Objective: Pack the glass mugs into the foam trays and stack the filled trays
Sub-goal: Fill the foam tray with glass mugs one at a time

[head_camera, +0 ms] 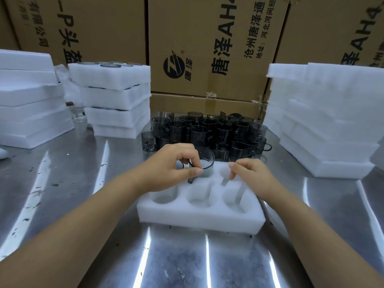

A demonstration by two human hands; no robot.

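Left grip (172, 165) is pinched on a mug (205, 163), held at a far pocket of the tray (197, 219); right grip (251, 175) is held loosely curled, empty, over the tray. Spare mugs (222, 129) are massed behind it.

Printed cardboard cartons (207, 48) stacked at back. Scuffed stainless steel table (62, 183) underneath. Crumpled clear plastic wrap (64, 80) far left.
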